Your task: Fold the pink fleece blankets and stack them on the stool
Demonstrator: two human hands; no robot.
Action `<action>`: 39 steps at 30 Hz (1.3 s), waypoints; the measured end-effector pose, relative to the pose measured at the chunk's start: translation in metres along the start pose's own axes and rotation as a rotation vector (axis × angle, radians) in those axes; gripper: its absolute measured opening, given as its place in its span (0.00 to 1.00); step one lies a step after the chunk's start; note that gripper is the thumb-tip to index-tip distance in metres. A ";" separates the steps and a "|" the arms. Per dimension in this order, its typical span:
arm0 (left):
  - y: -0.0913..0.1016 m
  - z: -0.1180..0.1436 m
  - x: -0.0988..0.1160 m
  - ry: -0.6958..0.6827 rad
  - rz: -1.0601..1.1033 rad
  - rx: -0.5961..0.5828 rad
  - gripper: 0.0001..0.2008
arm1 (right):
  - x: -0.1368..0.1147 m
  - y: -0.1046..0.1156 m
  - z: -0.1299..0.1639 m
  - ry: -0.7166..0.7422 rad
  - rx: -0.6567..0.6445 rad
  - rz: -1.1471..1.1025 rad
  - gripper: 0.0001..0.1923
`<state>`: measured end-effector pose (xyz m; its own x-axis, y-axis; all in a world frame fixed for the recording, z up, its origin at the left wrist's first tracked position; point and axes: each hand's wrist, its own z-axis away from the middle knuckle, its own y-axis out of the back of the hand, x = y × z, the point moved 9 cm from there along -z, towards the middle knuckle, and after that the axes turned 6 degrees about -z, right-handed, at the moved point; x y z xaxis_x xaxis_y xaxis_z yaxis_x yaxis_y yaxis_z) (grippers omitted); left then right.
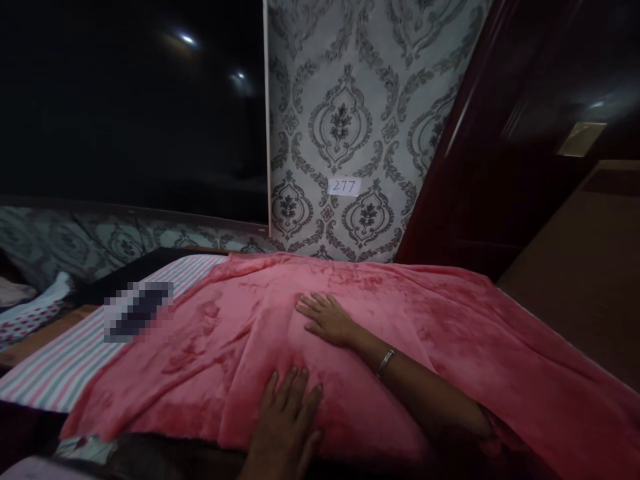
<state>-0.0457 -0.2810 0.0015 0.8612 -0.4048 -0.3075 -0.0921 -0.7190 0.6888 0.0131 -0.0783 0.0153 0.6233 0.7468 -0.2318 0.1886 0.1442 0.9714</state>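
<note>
Blanket (465, 333) lies under left hand (286, 417) near its front edge, right hand (329, 320) amid open fabric, both spread.

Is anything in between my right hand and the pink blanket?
Nothing visible: your right hand lies palm down directly on the pink blanket, and your left hand, nearer the camera, leaves it unobstructed.

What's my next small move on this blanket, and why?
I'd probably sweep the left hand leftward across the pink blanket: creases run through its left part, while the right hand lies on a smoother stretch.
</note>
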 end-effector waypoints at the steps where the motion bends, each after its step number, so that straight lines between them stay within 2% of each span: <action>1: -0.003 0.001 0.000 -0.007 0.006 -0.009 0.30 | 0.013 0.001 -0.006 -0.058 0.009 0.001 0.31; 3: -0.007 0.003 -0.001 -0.016 0.032 -0.023 0.31 | 0.033 0.000 -0.015 -0.148 0.020 -0.028 0.31; 6: -0.012 0.006 -0.002 0.012 0.080 -0.046 0.31 | 0.047 -0.003 -0.022 -0.188 0.041 -0.081 0.30; 9: -0.014 0.006 -0.002 0.066 0.080 -0.068 0.31 | 0.049 -0.006 -0.022 -0.193 0.058 -0.092 0.30; 12: -0.009 0.002 0.003 0.059 0.074 -0.076 0.30 | 0.047 -0.007 -0.020 -0.205 0.048 -0.089 0.30; 17: 0.006 -0.006 -0.005 0.066 0.144 -0.098 0.28 | 0.040 0.007 -0.017 -0.261 0.022 -0.079 0.31; 20: 0.020 -0.008 -0.020 0.064 0.153 -0.073 0.26 | 0.015 0.022 -0.016 -0.222 0.040 -0.040 0.31; 22: 0.029 -0.007 -0.031 0.084 0.115 -0.022 0.24 | -0.019 0.024 -0.017 -0.075 0.027 -0.035 0.29; 25: 0.032 0.000 -0.036 0.096 0.050 0.038 0.23 | -0.073 0.008 -0.016 0.192 -0.069 -0.100 0.27; 28: 0.019 0.011 -0.030 0.120 0.007 0.033 0.25 | -0.095 -0.013 -0.021 0.317 -0.136 -0.139 0.26; 32: 0.004 0.024 -0.028 0.238 0.074 0.068 0.24 | -0.078 -0.023 -0.045 0.308 -0.111 -0.085 0.30; 36: -0.007 0.029 -0.026 0.233 0.106 0.067 0.24 | -0.038 -0.019 -0.074 0.128 -0.062 -0.083 0.31; 39: -0.010 0.032 -0.027 0.220 0.094 0.080 0.23 | -0.018 -0.020 -0.087 0.045 -0.041 -0.156 0.30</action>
<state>-0.0835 -0.2811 -0.0176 0.9341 -0.3459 -0.0881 -0.2089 -0.7298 0.6509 -0.0682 -0.0385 0.0047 0.5543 0.7412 -0.3788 0.2489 0.2866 0.9251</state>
